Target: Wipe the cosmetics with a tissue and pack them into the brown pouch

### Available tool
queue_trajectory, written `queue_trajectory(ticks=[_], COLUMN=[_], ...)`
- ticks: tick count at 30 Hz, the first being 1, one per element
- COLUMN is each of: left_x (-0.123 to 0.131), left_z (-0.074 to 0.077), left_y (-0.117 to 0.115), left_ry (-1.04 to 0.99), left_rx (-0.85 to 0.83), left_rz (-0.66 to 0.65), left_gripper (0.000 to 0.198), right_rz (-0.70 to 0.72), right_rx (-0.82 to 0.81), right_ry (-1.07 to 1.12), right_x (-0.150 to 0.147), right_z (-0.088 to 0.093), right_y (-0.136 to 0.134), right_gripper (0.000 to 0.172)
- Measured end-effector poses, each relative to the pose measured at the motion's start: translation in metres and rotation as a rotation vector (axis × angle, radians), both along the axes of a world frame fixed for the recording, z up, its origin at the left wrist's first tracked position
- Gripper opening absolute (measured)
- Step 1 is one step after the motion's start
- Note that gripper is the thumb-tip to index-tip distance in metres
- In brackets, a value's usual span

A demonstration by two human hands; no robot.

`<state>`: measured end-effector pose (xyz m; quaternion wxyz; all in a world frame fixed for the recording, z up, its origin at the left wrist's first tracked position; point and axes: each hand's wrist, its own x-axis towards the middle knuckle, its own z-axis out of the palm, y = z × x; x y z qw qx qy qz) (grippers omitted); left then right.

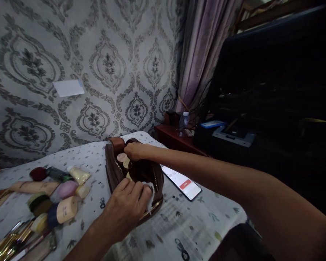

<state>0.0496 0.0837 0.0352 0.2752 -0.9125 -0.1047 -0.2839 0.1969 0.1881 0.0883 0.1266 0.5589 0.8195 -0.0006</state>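
Right arm (206, 173) overhangs brown, gold-zipped bag (112, 172); left grip (129, 201) holds white wad (152, 191); right grip (134, 150): can't tell.

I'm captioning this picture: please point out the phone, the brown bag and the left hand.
Phone (182, 183), head view: its lit screen.
Brown bag (111, 169), head view: its outer side.
Left hand (129, 198), head view: its back.

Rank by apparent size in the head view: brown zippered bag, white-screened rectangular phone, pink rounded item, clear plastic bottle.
1. Bag
2. Phone
3. Pink item and bottle: too close in size to rank
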Motion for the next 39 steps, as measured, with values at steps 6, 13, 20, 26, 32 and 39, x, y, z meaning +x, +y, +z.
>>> queue_trajectory(ticks=[6, 13, 20, 26, 32, 39], left_x=[0.0, 0.001, 0.0, 0.0, 0.003, 0.003], left_z=[0.001, -0.001, -0.001, -0.004, -0.004, -0.005], left_y=[-0.001, 0.0, 0.001, 0.0, 0.001, 0.001], left_ry=[-0.013, -0.033, -0.021, -0.003, -0.019, -0.02], left_rx=[-0.022, -0.018, -0.014, -0.029, -0.01, -0.001], left_rz=[-0.008, -0.012, -0.02, -0.008, -0.006, -0.005], left_gripper=[0.017, 0.019, 0.018, 0.02, 0.019, 0.021], right_rz=[0.0, -0.009, -0.059, -0.077, -0.068, -0.04], right_rx=[-0.016, -0.034, -0.045, -0.146, -0.144, -0.136], right_ry=[-0.052, -0.058, -0.037, -0.025, 0.013, 0.037], right_x=[-0.002, -0.001, -0.001, -0.007, -0.004, -0.008], right_z=[-0.009, -0.015, -0.011, -0.011, -0.012, -0.018], right_y=[0.005, 0.012, 0.006, 0.001, 0.0, -0.004], right_gripper=[0.035, 0.031, 0.036, 0.041, 0.043, 0.042])
